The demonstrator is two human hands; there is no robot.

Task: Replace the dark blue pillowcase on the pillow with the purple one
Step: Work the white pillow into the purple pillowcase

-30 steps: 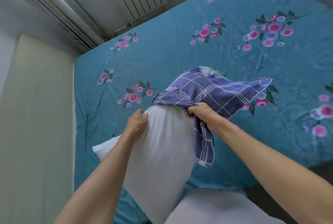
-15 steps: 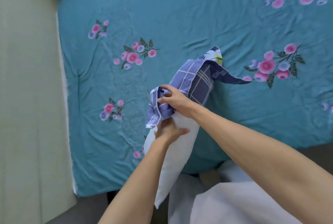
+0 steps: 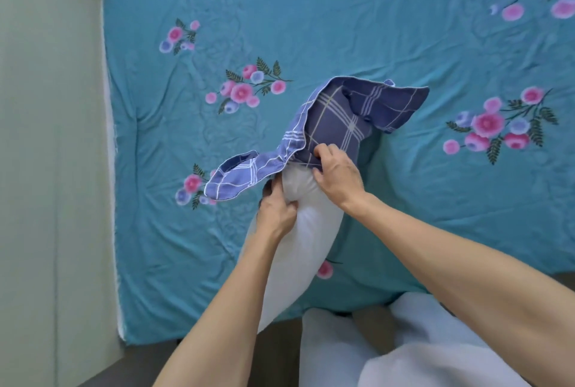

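A bare white pillow (image 3: 306,237) stands on end over the bed's near edge, its far tip inside a dark blue plaid pillowcase (image 3: 342,119). The case is bunched at the pillow's top, one loose flap hanging left (image 3: 236,179) and another spreading to the right. My left hand (image 3: 277,210) grips the white pillow just below the case's opening. My right hand (image 3: 337,173) pinches the case's hem against the pillow's right side. No purple pillowcase is in view.
A teal bedsheet with pink flower prints (image 3: 404,44) covers the bed under the pillow. A pale wall or panel (image 3: 46,168) runs along the bed's left side. My white-clad legs (image 3: 404,349) show at the bottom, with dark floor beside them.
The view has tilted further down. The case has been worked off more of the pillow, its flaps spreading left and right. My left hand now squeezes the pillow below the opening.
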